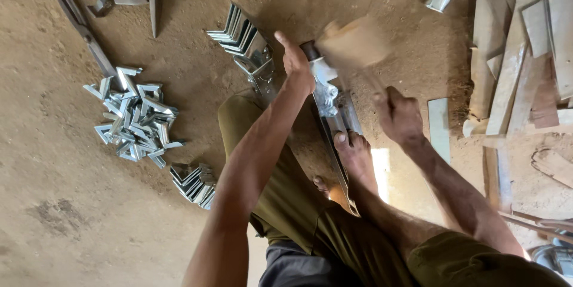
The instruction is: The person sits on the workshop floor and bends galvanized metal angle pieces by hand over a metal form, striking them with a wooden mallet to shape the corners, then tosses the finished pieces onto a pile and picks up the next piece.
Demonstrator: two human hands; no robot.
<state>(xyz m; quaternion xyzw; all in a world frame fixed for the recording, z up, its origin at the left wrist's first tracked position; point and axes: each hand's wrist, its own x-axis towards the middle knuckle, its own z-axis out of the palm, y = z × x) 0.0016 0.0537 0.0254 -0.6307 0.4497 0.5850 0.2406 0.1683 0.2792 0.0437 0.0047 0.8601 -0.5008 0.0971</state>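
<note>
My left hand presses on the top end of a shiny metal bracket that stands on a long metal bar lying on the dirt floor. My right hand grips the handle of a wooden mallet, whose blurred head hangs just above the bracket. My bare foot rests on the bar's near end.
A loose heap of several shiny angle brackets lies to the left. Stacked brackets sit near my knee, and another stack lies beside my left hand. Wooden planks pile up at the right. A hammer lies far left.
</note>
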